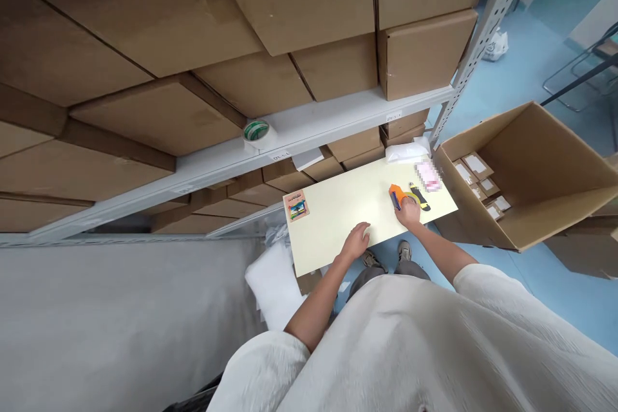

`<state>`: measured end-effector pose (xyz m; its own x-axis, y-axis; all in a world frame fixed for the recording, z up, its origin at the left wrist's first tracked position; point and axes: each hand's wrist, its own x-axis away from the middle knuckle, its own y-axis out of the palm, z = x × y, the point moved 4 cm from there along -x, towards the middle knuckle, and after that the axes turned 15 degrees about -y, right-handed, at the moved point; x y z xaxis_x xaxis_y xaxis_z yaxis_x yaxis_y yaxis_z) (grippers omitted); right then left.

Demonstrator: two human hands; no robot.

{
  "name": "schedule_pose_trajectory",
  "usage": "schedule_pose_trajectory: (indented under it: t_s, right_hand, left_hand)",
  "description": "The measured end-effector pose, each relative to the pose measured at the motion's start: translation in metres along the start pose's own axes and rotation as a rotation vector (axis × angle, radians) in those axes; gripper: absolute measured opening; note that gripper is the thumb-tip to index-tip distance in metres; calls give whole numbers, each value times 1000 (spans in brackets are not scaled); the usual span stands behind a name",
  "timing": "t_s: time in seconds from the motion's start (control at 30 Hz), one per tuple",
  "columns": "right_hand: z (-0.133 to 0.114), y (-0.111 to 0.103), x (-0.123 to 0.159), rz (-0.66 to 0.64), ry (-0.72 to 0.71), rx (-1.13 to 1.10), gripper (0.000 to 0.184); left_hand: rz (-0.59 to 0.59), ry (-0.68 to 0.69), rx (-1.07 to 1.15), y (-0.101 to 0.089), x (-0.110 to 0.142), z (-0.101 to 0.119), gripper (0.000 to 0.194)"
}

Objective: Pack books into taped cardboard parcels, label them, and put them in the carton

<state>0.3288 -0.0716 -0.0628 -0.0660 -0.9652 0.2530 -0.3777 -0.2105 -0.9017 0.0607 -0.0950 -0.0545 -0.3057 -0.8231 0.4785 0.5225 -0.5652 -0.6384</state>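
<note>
My right hand (409, 212) is closed around an orange tape dispenser (396, 194) on the right half of the pale yellow table (333, 222). A black and yellow utility knife (420, 197) lies just right of that hand. My left hand (356, 241) rests at the table's near edge, fingers stretched out and holding nothing. At the table's left end lies a small printed card or packet (296, 205) with a colourful picture. Toward the far right corner are a blurred pink and white item (428, 176) and a white plastic package (408, 151).
Shelves packed with cardboard boxes (338, 67) rise behind the table. A tape roll (258, 134) sits on the shelf edge. To the right stands a big open carton (545, 187) with several small labelled boxes inside. White packing material (275, 286) is at the table's left.
</note>
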Motion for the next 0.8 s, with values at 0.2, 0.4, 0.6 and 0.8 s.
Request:
schedule_pose_trajectory:
  t_s: [0.2, 0.4, 0.6, 0.8]
  right_hand:
    - [8, 12, -1, -42, -6, 4, 37]
    - [10, 17, -1, -27, -19, 29, 38]
    - [4, -11, 2, 61, -56, 61, 33]
    - [-39, -42, -5, 74, -164, 142, 32]
  left_hand:
    - [-4, -10, -3, 5, 3, 6, 42]
    - [5, -16, -25, 1, 4, 7, 44]
    - [63, -9, 14, -18, 2, 2, 44]
    - [118, 8, 64, -39, 4, -15, 44]
